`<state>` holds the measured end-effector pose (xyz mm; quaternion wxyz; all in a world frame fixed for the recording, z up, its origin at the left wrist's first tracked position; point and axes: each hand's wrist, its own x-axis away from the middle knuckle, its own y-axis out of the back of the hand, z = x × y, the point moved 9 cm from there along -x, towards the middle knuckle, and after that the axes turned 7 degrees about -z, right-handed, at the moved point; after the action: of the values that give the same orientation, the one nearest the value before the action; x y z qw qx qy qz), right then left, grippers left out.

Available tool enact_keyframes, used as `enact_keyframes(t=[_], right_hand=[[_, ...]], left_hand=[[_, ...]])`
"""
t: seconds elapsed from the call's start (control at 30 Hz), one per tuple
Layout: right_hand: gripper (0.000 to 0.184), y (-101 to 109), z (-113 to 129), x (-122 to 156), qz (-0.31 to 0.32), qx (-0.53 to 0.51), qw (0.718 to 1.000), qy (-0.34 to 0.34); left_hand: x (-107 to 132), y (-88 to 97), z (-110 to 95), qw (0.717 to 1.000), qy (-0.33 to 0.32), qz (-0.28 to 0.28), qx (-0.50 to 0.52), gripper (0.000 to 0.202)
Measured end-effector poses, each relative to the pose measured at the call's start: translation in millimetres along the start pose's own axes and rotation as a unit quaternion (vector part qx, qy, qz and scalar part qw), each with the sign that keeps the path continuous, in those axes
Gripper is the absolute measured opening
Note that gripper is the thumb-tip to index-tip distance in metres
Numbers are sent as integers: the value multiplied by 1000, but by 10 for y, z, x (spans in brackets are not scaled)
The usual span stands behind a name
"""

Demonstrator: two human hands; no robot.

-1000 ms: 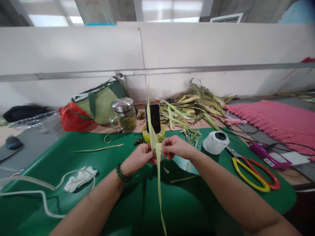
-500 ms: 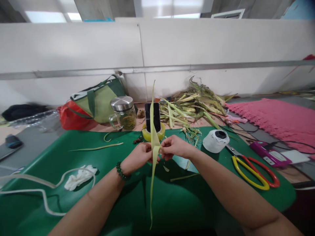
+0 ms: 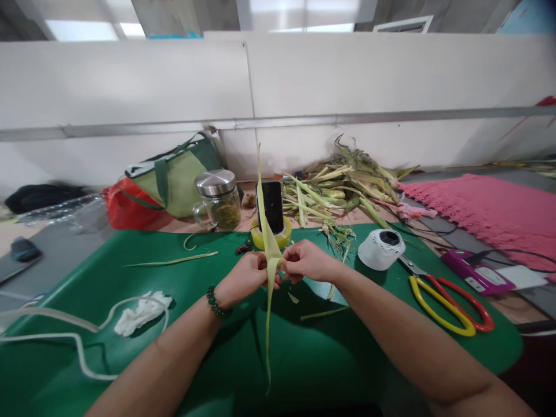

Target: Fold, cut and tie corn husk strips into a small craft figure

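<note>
Between my two hands stands a long, pale green leaf strip [image 3: 270, 246], folded near its middle, with one pointed end rising and the other hanging toward me. My left hand [image 3: 248, 273], with a green bead bracelet [image 3: 214, 302] at the wrist, pinches the fold from the left. From the right, my right hand [image 3: 309, 262] grips the same fold between thumb and fingers. Some fingertips are hidden behind the leaf. Directly behind it, a phone [image 3: 273, 208] leans upright in a yellow tape roll [image 3: 284, 236].
Leaf scraps lie on the green mat [image 3: 182, 318]. Scissors [image 3: 452, 304] and a white thread spool [image 3: 381, 250] are at the right, a glass mug [image 3: 226, 211] and a leaf pile [image 3: 347, 179] behind. White tubing [image 3: 80, 347] and crumpled tissue [image 3: 141, 315] lie at the left.
The leaf's upper tip has tilted to the left, and its hanging end has risen slightly and shifted a little right. Both hands keep nearly the same place and grip.
</note>
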<state>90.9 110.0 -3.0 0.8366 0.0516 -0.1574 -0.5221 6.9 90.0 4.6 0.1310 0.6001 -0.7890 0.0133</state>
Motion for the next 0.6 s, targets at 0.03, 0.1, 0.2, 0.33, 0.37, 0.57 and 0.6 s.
enact_keyframes(t=[0.03, 0.1, 0.2, 0.33, 0.37, 0.57, 0.6], right_hand=[[9, -4, -1, -6, -1, 7, 1000, 6], [10, -15, 6, -12, -7, 31, 999, 25], [8, -11, 43, -1, -37, 104, 991, 69], [12, 14, 134, 43, -101, 239, 958, 120], [13, 8, 160, 54, -110, 276, 946, 130], [10, -57, 220, 71, -129, 431, 881, 145], [11, -65, 214, 68, -129, 443, 875, 143]], left_hand=[[0, -6, -1, 1000, -3, 1, 2, 12], [-3, -16, -6, 1000, -13, 4, -3, 11], [-18, 3, -7, 999, -28, -6, -28, 6], [-31, 45, -9, 996, -41, -25, -71, 6], [-31, 47, -15, 996, -45, -26, -78, 8], [-24, 46, -72, 988, -88, -23, -126, 13], [-25, 51, -74, 986, -92, -25, -137, 14]])
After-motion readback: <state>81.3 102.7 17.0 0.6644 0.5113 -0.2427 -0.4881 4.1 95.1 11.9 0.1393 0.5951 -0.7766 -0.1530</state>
